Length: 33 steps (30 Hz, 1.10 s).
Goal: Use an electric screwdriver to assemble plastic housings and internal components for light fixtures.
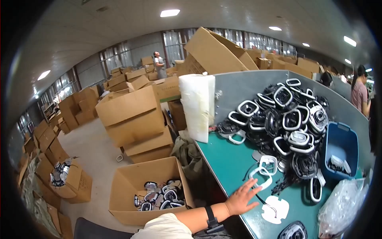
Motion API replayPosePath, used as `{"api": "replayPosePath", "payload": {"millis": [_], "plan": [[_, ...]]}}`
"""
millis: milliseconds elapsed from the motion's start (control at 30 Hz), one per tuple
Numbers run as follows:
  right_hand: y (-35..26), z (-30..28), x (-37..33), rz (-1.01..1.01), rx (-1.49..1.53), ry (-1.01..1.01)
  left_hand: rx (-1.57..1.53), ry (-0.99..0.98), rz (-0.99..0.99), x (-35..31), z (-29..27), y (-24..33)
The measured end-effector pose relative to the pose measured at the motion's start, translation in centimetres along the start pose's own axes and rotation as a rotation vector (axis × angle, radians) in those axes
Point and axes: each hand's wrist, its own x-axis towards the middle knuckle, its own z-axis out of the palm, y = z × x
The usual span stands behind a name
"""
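Note:
My left hand [242, 198] reaches over the left edge of the green table, palm down, fingers spread and holding nothing I can see. Its fingertips are at a white rounded frame [266, 182]; whether they touch it I cannot tell. Another white frame [269, 162] overlaps that one on its far side. Just right of the hand, a flat white plate [275, 210] lies with a thin dark cable across it. Beyond is a large heap of black and white rounded housings [292, 119] with cables. My right hand is out of view.
A blue bin [342, 145] with some white parts stands right of the heap, near a clear plastic bag [341, 207]. On the floor at left, an open carton [131, 175] holds several housings. A white foam roll [195, 107] stands at the table's far left corner. People are in the background.

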Motion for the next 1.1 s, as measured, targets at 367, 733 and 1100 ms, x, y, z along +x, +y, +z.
{"api": "replayPosePath", "payload": {"millis": [367, 733, 1100], "plan": [[2.1, -1.9, -0.5, 0.151, 0.087, -0.002, 0.033, -0.049, -0.060, 0.7, 0.6, 0.1], [1.8, -2.0, -0.9, 0.139, 0.182, 0.046, 0.068, -0.078, -0.095, 0.4, 0.3, 0.4], [1.1, -1.0, -0.4, 0.147, 0.021, -0.038, 0.032, -0.072, -0.116, 0.5, 0.4, 0.3]]}}
